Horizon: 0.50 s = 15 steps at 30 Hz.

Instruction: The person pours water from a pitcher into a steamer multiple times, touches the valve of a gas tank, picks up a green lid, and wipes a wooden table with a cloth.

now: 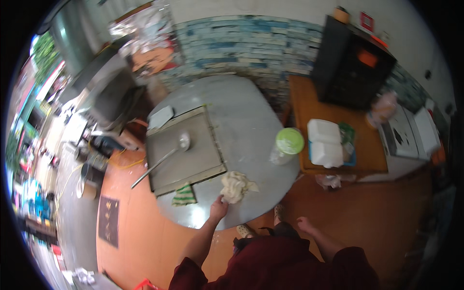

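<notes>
My left hand (219, 209) reaches over the near edge of a grey metal-topped table (250, 116). Its fingertips meet the edge of a crumpled cream cloth (235, 186); whether they grip it cannot be told. My right hand (306, 225) hangs beside my body, apart from the table, with nothing visible in it. Left of the cream cloth lies a folded green-and-white striped cloth (184, 195). A flat square griddle-like plate (185, 152) is set on the table's left part. Across it rests a long-handled metal ladle (159, 165), its handle jutting past the left edge.
A clear container with a green lid (290, 141) stands at the table's right. White foam boxes (325, 143) and a black cabinet (355, 65) are on a wooden table (304, 101). A white sheet-like item (161, 116) lies behind the plate. A dark mat (108, 222) lies on the floor, left.
</notes>
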Available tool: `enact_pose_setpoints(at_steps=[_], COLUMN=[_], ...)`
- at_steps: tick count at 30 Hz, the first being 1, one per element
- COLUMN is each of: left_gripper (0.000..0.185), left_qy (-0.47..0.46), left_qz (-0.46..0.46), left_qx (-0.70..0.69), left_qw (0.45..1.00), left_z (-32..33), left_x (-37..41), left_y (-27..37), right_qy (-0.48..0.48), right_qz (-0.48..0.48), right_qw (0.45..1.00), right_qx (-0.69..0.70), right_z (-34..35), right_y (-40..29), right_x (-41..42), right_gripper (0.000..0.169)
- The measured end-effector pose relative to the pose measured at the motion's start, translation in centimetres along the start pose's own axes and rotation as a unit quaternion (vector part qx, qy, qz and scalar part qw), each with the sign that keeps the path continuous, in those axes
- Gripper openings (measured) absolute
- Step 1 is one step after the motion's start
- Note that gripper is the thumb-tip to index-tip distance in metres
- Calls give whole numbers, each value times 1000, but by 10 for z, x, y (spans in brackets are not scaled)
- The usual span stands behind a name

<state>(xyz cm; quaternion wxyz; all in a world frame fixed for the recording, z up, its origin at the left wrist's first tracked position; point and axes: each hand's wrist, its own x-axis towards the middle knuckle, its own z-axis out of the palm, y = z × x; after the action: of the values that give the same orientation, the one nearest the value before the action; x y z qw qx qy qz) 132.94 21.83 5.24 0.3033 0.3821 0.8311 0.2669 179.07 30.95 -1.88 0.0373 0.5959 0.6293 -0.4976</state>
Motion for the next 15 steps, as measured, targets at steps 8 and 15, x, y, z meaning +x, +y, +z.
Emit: enact_pose_setpoints(at_steps=[8,15], left_gripper=[61,48], left_qy=[-59,34], left_qz=[-19,-95], left_qx=[171,5], left_qw=[983,995], left_z=[58,78], left_x=[86,92], left_y=[36,32], right_qy=[-36,-135], right_qz=[191,92], right_qw=[976,914], right_qx=[-101,-372], right_z=[-22,-27], right_y=[184,247], right_x=[-95,-130], right_gripper=[15,19])
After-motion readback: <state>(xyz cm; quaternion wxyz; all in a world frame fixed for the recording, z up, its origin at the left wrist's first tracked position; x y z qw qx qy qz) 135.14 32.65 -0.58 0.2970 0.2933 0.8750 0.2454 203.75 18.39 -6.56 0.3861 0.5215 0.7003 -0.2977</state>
